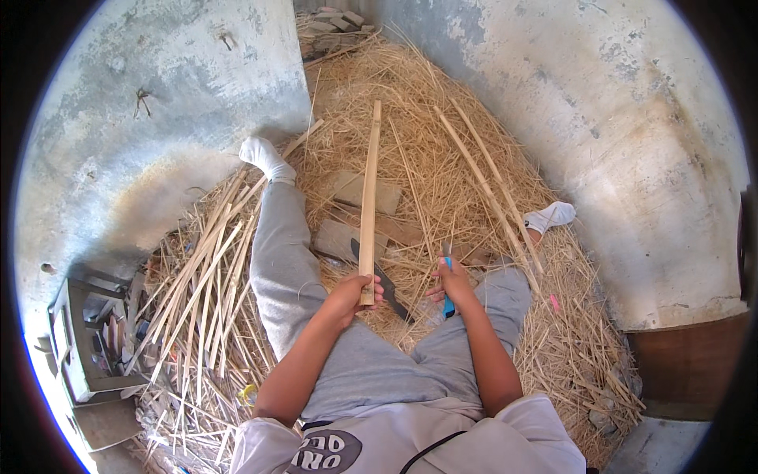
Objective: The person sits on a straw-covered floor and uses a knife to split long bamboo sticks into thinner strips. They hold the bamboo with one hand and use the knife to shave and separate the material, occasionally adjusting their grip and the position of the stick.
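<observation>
My left hand [347,299] is closed around the lower end of a long, flat, pale bamboo strip [370,182]. The strip points away from me, standing out over the straw between my legs. In my right hand [455,286] is a small knife [449,305] with a blue handle; its thin blade points forward, apart from the strip. Partly hidden behind the strip and my left hand, a dark machete-like blade [388,286] lies slantwise between my thighs. Beneath the strip are flat blocks [385,196], half covered in straw.
Two long bamboo strips [485,183] lie to the right, beside my socked foot [550,216]. Many split strips [207,276] are heaped at the left, near a wooden frame [73,340]. Worn walls [616,150] close in on both sides. Straw [339,87] covers the floor.
</observation>
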`<state>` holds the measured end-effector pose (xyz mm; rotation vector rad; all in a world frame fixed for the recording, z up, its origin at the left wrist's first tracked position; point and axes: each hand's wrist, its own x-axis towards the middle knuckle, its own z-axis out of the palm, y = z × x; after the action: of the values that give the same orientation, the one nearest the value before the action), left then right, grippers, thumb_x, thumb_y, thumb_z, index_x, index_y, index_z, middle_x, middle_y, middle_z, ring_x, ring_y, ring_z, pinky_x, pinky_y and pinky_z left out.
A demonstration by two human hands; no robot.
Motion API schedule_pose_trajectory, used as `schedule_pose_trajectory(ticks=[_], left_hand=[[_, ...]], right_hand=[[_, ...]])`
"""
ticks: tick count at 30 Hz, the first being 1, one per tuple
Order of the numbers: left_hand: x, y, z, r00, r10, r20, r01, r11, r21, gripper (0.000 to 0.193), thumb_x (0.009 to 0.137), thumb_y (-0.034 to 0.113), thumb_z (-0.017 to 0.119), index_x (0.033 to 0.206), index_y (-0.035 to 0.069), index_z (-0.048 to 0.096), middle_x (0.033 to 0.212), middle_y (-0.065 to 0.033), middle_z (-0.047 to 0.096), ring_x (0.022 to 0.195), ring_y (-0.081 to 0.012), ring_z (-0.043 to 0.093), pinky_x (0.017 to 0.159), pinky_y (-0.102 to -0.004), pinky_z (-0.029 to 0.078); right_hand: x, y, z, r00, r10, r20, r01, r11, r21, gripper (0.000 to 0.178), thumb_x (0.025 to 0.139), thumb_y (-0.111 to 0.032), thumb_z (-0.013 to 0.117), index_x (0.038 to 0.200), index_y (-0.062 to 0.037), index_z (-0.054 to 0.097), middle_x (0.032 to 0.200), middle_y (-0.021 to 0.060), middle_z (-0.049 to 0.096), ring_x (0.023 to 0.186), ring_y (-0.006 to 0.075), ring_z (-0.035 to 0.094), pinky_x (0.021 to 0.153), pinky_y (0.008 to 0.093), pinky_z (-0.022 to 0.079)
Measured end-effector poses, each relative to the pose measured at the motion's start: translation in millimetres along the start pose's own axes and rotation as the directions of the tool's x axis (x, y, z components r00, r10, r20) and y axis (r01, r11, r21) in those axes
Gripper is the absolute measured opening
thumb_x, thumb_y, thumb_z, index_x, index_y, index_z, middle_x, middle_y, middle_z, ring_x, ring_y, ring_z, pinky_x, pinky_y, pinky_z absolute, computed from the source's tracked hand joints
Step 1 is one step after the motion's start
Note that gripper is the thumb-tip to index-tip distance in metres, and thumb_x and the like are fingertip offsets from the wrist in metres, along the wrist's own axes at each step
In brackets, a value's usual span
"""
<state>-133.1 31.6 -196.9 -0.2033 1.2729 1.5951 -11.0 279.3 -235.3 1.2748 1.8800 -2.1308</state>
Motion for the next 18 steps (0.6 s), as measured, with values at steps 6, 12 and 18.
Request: schedule_pose_trajectory(ticks=[6,12,18], left_hand=[[16.6,-4.7,-4.1,0.999,-0.036,0.001,0.036,0.998,0.056,0.020,0.101,0.026,0.053,0.106,0.007,0.056,0.080,-0.0069,0.065,0.067,-0.0189,0.066,0.059,-0.0344,0.055],[18.5,-3.9,1.7,0.999,-0.045,-0.019,0.046,0.994,0.098,0.022,0.102,0.029,0.053,0.106,0.007,0.054,0.079,-0.0074,0.064,0.067,-0.0207,0.065,0.059,-0.0358,0.053],[30.3,-9.0,3.9,0.996,-0.087,0.028,0.084,0.990,0.112,0.024,0.102,0.029,0.051,0.107,0.006,0.053,0.082,-0.0098,0.065,0.071,-0.0233,0.066,0.062,-0.0372,0.051]], right_hand=[[47.4,45.4,-15.8,0.989,-0.127,0.077,0.145,0.943,-0.299,0.030,0.103,-0.032,0.054,0.110,-0.0036,0.059,0.081,0.0129,0.068,0.055,0.0204,0.069,0.044,0.0324,0.051],[44.8,28.5,-20.7,0.945,-0.301,-0.130,0.251,0.919,-0.304,0.023,0.095,-0.023,0.059,0.087,-0.0017,0.062,0.065,0.0096,0.065,0.055,0.0196,0.067,0.051,0.0360,0.051],[43.7,21.7,-34.2,0.967,-0.176,-0.185,0.139,0.971,-0.197,0.021,0.092,-0.023,0.061,0.090,-0.0035,0.067,0.066,0.0090,0.068,0.047,0.0154,0.059,0.045,0.0329,0.044]])
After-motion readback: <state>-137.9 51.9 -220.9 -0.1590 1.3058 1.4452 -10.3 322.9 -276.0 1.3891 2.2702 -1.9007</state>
